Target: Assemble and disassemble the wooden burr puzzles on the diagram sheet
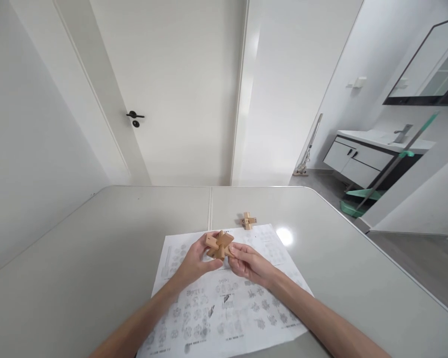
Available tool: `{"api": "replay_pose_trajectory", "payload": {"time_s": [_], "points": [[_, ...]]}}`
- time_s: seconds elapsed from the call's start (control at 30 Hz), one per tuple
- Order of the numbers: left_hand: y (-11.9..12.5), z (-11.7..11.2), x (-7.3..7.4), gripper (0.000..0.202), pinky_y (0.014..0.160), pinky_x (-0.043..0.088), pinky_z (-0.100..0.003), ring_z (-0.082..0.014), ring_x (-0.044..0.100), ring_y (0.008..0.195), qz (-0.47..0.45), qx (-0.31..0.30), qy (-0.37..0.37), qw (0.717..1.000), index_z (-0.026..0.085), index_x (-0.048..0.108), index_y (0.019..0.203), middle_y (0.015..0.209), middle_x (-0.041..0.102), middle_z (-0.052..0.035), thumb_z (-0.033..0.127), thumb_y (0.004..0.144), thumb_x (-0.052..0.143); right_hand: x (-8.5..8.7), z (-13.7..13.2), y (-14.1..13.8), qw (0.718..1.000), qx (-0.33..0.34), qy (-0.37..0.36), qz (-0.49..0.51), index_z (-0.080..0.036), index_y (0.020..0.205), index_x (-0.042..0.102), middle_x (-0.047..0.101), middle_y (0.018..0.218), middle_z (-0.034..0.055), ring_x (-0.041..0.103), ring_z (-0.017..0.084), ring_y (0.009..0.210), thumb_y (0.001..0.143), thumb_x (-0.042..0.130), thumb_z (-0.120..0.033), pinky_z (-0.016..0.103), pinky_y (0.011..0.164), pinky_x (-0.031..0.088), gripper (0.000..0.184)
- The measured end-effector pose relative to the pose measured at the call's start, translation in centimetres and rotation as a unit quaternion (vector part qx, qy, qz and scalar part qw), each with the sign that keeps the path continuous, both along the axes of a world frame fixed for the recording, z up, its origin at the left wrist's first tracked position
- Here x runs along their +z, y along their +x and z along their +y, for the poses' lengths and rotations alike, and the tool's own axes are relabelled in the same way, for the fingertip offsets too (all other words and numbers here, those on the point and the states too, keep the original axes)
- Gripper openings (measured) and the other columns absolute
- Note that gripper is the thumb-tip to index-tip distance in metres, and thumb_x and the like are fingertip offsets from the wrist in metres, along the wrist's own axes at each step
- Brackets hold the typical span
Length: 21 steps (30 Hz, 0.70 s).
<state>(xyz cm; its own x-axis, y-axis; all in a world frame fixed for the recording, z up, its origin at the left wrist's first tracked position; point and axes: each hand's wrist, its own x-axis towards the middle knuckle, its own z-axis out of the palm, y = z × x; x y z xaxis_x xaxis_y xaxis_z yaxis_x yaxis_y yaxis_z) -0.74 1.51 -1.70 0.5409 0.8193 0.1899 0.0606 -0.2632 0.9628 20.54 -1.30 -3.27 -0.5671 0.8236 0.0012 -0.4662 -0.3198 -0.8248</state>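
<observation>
Over the far part of a printed sheet (283, 263), near the middle of the pale table (97, 248), a cluster of crossed wooden pieces (221, 244) is held up between two bare hands. Its left side is cradled by the left hand (198, 259), with the fingers wrapped on the far side and the thumb set along the near side. A bar end that sticks out to the right is pinched between thumb and forefinger of the right hand (249, 263), so the same object is grasped by both.

Several pieces are already joined in the cluster, with ends pointing different ways; by that, the work is judged to be partway along at least. Whether every piece is fully seated, or whether the bar is being pushed in or drawn out, cannot be told. A smaller wooden cross (248, 221) is set down by the sheet's far edge, right of the hands, and is touched by neither; it appears joined. No loose single pieces can be made out on the sheet.
</observation>
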Motion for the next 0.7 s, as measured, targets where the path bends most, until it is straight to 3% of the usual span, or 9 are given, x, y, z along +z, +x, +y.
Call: {"api": "replay_pose_trajectory", "payload": {"time_s": [0.3,0.5,0.7], "points": [[0.04,-0.39,0.18,0.068,0.107,0.043,-0.047,-0.0342,0.055,0.127,0.004,0.004,0.005,1.000,0.024,0.053,0.136,0.138,0.060,-0.0145,0.049,0.078,0.078,-0.04,0.05,0.13,0.997,0.045,-0.032,0.057,-0.017,0.078,0.052,0.048,0.057,-0.0067,0.029,0.004,0.041,0.091,0.070,-0.040,0.022,0.043,0.018,0.033],[0.00,-0.60,0.48,0.064,0.106,0.045,-0.046,-0.0332,0.057,0.125,0.024,0.005,0.025,0.999,0.023,0.054,0.134,0.135,0.062,-0.0139,0.046,0.079,0.076,0.17,-0.10,0.12,0.998,0.038,-0.030,0.051,-0.017,0.077,0.052,0.049,0.057,-0.0063,0.030,0.004,0.042,0.092,0.070,-0.040,0.022,0.044,0.017,0.034],[0.26,-0.81,0.38,0.050,0.098,0.050,-0.042,-0.0300,0.061,0.117,0.055,0.059,0.040,0.996,0.023,0.059,0.125,0.132,0.064,-0.0119,0.036,0.079,0.074,-0.24,0.09,0.08,0.999,0.020,-0.034,0.027,-0.017,0.075,0.051,0.050,0.060,-0.0050,0.030,0.004,0.044,0.093,0.069,-0.041,0.023,0.046,0.019,0.035]]}}
